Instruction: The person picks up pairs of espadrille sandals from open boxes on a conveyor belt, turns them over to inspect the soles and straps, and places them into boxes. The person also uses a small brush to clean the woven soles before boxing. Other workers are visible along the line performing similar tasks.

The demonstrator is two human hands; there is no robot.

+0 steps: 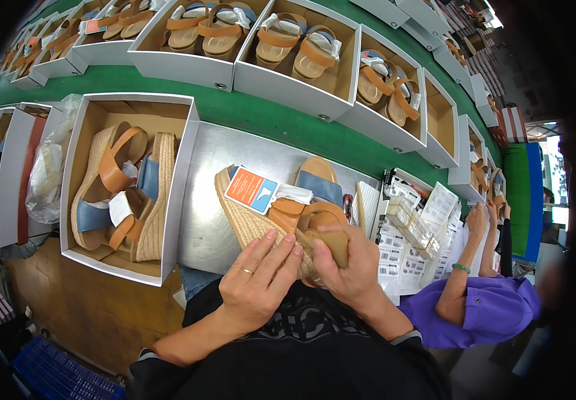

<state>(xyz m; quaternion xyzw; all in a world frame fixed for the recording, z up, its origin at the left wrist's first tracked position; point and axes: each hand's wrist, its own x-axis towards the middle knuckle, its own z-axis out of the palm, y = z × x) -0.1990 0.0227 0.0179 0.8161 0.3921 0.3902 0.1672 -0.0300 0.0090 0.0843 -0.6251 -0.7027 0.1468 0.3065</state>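
Note:
A pair of wedge sandals with woven sides lies in front of me over a metal tray [201, 200]. The near wedge sandal [238, 217] lies on its side, an orange, white and blue tag [252, 189] on it. Beside it, the other sandal shows a blue toe strap [319, 189] and tan ankle strap. My left hand [261, 275] is closed over the heel end of the wedge, fingertips pressed to the weave and thumb hidden. In my right hand [358, 263], closed against the heels, is a tan block-like piece [336, 245]; its exact kind is unclear.
An open white box [180, 193] at left holds another sandal pair. Boxed sandals [298, 50] line the green surface [248, 119] beyond. Label sheets [401, 257] lie at right, near a person in a purple shirt [481, 310]. A plastic bag [49, 163] is at far left.

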